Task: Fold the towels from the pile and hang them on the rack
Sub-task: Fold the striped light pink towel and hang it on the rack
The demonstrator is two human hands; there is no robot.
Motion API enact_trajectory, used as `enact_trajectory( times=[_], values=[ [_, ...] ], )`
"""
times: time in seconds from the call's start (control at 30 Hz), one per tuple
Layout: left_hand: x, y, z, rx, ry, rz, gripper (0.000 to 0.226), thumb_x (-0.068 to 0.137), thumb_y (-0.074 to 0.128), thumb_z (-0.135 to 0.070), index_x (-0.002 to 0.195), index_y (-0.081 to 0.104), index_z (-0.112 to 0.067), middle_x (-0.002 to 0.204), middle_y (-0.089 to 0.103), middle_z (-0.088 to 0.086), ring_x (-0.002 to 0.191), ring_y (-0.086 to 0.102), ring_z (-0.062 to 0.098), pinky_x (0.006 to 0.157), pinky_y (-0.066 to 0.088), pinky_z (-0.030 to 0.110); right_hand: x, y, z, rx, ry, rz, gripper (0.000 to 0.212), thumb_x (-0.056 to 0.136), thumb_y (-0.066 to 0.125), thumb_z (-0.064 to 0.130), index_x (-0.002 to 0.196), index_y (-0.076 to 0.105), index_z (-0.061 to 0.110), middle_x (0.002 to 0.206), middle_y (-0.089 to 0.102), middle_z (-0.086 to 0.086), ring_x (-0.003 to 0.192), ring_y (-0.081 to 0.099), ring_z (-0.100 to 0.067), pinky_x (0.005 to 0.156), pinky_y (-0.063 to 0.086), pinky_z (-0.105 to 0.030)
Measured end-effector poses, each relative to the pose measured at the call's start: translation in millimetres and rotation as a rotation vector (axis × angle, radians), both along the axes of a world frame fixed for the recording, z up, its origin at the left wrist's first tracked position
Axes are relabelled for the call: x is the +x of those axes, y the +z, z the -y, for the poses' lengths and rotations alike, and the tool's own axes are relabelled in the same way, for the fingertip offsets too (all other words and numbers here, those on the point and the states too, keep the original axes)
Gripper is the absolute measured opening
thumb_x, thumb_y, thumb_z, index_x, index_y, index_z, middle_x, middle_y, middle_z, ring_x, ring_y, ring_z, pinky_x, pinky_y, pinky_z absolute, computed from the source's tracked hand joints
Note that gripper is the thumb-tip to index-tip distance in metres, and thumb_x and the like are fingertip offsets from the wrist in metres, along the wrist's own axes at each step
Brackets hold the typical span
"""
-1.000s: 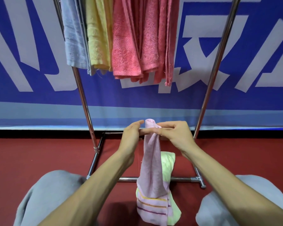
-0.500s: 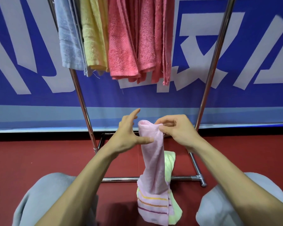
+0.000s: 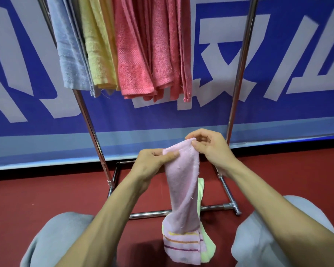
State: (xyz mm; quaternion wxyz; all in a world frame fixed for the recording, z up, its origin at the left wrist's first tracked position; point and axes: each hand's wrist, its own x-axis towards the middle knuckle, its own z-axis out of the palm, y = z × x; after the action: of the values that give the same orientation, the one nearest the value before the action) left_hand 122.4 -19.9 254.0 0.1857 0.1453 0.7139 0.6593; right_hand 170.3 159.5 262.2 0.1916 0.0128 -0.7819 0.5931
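Note:
A pale pink towel [image 3: 183,191] with coloured stripes near its lower end hangs lengthwise between my hands. My left hand [image 3: 152,162] pinches its top left corner with thumb and fingers. My right hand [image 3: 208,147] pinches the top right corner, slightly higher. Behind the pink towel a light green towel [image 3: 206,247] lies on the red floor. The chrome rack [image 3: 93,132] stands just beyond my hands; a blue towel [image 3: 69,54], a yellow towel [image 3: 98,54] and several pink-red towels [image 3: 148,54] hang on it.
A blue banner with large white characters [image 3: 278,64] covers the wall behind the rack. The rack's base bar [image 3: 216,207] lies on the red floor [image 3: 46,189]. My knees in grey trousers [image 3: 56,237] frame the bottom of the view.
My left hand, open half a second ago, now pinches the towel's top left corner. The two hands have drawn apart, spreading the top edge, and the right hand has risen.

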Motion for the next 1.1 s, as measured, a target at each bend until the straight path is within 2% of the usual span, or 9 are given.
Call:
enact_trajectory(
  times=[0.1, 0.3, 0.4, 0.53, 0.63, 0.73, 0.9, 0.97, 1.1],
  values=[
    [-0.9, 6.9, 0.3, 0.062, 0.005, 0.069, 0.025, 0.080, 0.074, -0.018, 0.094, 0.073, 0.002, 0.091, 0.073, 0.013, 0.079, 0.064, 0.019, 0.069, 0.054, 0.024, 1.4, -0.8, 4.0, -0.189, -0.011, 0.027, 0.022, 0.090, 0.054, -0.006, 0.097, 0.067, 0.010, 0.085, 0.067, -0.001, 0.076, 0.062, -0.005, 0.069, 0.048, -0.014],
    [3.6, 56.7, -9.7, 0.074, 0.007, -0.228, 0.017, 0.084, 0.071, -0.018, 0.095, 0.073, -0.006, 0.093, 0.074, 0.010, 0.082, 0.066, 0.014, 0.078, 0.053, 0.031, 5.2, 23.8, 5.8, -0.597, 0.026, 0.143, 0.036, 0.090, 0.063, 0.015, 0.125, 0.057, 0.006, 0.106, 0.068, -0.011, 0.089, 0.064, -0.019, 0.078, 0.050, -0.030],
    [3.6, 94.1, -14.9, 0.058, -0.011, -0.374, 0.008, 0.084, 0.070, -0.018, 0.088, 0.073, -0.012, 0.081, 0.070, 0.001, 0.076, 0.059, 0.010, 0.072, 0.048, 0.031, 11.4, 52.8, 2.3, -0.517, 0.094, 0.114, 0.036, 0.090, 0.063, 0.018, 0.124, 0.060, 0.005, 0.112, 0.068, -0.015, 0.094, 0.064, -0.022, 0.077, 0.049, -0.030],
    [0.2, 143.7, -14.7, 0.014, -0.015, -0.558, 0.012, 0.088, 0.065, -0.019, 0.079, 0.068, -0.011, 0.076, 0.059, 0.004, 0.074, 0.049, 0.014, 0.068, 0.041, 0.034, 19.5, 97.0, -1.0, -0.428, 0.136, 0.083, 0.030, 0.089, 0.062, 0.011, 0.114, 0.064, -0.005, 0.100, 0.066, -0.012, 0.092, 0.059, -0.023, 0.076, 0.048, -0.028],
    [1.4, 182.0, -12.4, -0.058, 0.026, -0.701, 0.030, 0.085, 0.063, -0.029, 0.084, 0.067, 0.000, 0.073, 0.055, 0.003, 0.070, 0.047, 0.014, 0.064, 0.040, 0.034, 24.2, 140.8, 2.1, -0.437, 0.124, 0.043, 0.023, 0.089, 0.062, 0.011, 0.108, 0.065, -0.002, 0.087, 0.068, -0.005, 0.076, 0.063, -0.015, 0.066, 0.051, -0.024],
    [1.8, 229.8, -8.6, -0.058, 0.099, -0.804, 0.026, 0.089, 0.064, -0.024, 0.084, 0.068, 0.001, 0.070, 0.056, 0.002, 0.068, 0.048, 0.014, 0.062, 0.041, 0.034, 27.1, 194.4, 9.9, -0.428, 0.101, -0.035, 0.017, 0.092, 0.059, 0.015, 0.104, 0.066, 0.005, 0.072, 0.067, 0.002, 0.059, 0.060, -0.007, 0.052, 0.047, -0.020],
    [12.1, 313.1, -0.6, -0.004, 0.221, -1.001, 0.022, 0.090, 0.063, -0.027, 0.068, 0.065, -0.025, 0.060, 0.055, -0.015, 0.057, 0.048, 0.000, 0.054, 0.040, 0.021, 28.6, 273.7, 22.3, -0.331, 0.072, -0.292, 0.019, 0.091, 0.061, 0.013, 0.105, 0.068, 0.002, 0.088, 0.069, -0.006, 0.076, 0.064, -0.014, 0.064, 0.053, -0.024],
    [14.1, 316.8, -0.6, 0.012, 0.272, -1.030, 0.026, 0.090, 0.062, -0.026, 0.064, 0.062, -0.025, 0.059, 0.053, -0.014, 0.057, 0.045, 0.001, 0.055, 0.039, 0.024, 25.0, 285.5, 28.8, -0.267, -0.004, -0.318, 0.017, 0.090, 0.062, 0.013, 0.101, 0.069, 0.001, 0.087, 0.068, -0.007, 0.073, 0.062, -0.014, 0.061, 0.052, -0.024],
    [9.6, 298.6, 4.9, 0.040, 0.320, -0.930, 0.022, 0.090, 0.061, -0.032, 0.081, 0.068, -0.013, 0.075, 0.064, -0.001, 0.070, 0.054, 0.013, 0.065, 0.047, 0.035, 14.0, 288.5, 38.1, -0.107, -0.175, -0.317, 0.011, 0.089, 0.065, 0.018, 0.081, 0.071, 0.014, 0.084, 0.073, -0.006, 0.079, 0.068, -0.021, 0.072, 0.057, -0.037]
  ],
)
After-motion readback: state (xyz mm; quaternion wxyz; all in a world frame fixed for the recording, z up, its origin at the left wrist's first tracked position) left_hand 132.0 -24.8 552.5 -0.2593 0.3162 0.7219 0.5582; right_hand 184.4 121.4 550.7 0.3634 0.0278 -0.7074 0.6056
